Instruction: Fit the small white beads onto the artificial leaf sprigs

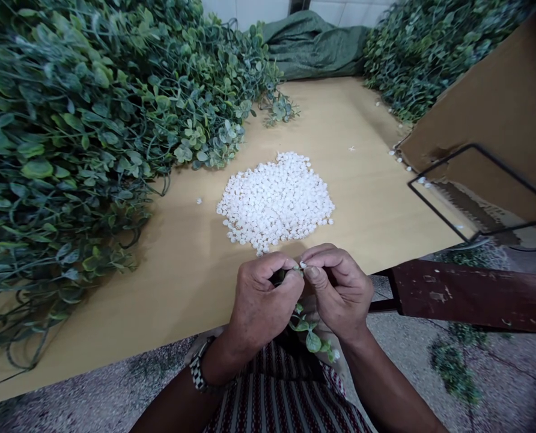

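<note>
Both hands meet just past the near edge of the table [169,282]. My left hand [259,304] is closed, pinching the top of a green artificial leaf sprig [310,337] that hangs down over my lap. My right hand [340,288] is closed too, its thumb and fingers pinching a tiny white flower piece [302,265] against the sprig's tip. Just beyond the hands lies a heap of small white flower pieces [277,201] on the tabletop.
A big pile of artificial green sprigs [70,132] covers the table's left side; another pile [425,48] sits at the back right. A cardboard sheet [497,120] and a black wire frame [479,192] stand at the right. A dark red wooden bar [470,294] juts out there.
</note>
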{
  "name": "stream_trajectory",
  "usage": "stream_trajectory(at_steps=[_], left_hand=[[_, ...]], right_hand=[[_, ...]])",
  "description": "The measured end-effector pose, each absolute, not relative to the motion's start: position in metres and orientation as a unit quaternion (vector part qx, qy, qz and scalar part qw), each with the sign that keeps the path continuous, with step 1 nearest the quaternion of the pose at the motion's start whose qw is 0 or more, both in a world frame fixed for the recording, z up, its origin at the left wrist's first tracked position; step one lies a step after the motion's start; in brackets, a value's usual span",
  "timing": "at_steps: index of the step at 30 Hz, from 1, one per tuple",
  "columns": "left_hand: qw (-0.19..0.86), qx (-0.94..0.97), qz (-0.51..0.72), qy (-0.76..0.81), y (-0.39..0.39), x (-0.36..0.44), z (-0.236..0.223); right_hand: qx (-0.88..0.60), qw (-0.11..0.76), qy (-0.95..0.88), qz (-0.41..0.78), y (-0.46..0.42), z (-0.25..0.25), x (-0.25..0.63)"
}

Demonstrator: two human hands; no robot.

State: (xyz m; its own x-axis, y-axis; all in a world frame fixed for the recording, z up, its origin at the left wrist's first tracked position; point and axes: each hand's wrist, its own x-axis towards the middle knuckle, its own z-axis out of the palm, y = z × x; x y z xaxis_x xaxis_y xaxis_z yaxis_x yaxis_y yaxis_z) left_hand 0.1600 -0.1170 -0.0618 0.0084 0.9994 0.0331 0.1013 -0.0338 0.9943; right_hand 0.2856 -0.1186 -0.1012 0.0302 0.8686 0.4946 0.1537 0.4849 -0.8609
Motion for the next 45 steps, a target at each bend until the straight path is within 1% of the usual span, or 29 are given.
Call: stream_trajectory(at_steps=[11, 33, 45], left_hand=[[0.446, 0.546, 0.49, 0.513, -0.117, 0.16, -0.064], [0.408, 0.581, 0.478, 0.517, -0.12, 0.162, -0.071], [0.42, 0.583, 0.467, 0.516, -0.121, 0.162, -0.073]], right_hand=[[-0.405, 0.586, -0.671, 0.204, -0.12, -0.104, 0.284], [-0.382, 0.567, -0.707, 0.182, -0.116, -0.103, 0.291], [-0.353, 0.563, -0.716, 0.217, -0.112, -0.099, 0.295]])
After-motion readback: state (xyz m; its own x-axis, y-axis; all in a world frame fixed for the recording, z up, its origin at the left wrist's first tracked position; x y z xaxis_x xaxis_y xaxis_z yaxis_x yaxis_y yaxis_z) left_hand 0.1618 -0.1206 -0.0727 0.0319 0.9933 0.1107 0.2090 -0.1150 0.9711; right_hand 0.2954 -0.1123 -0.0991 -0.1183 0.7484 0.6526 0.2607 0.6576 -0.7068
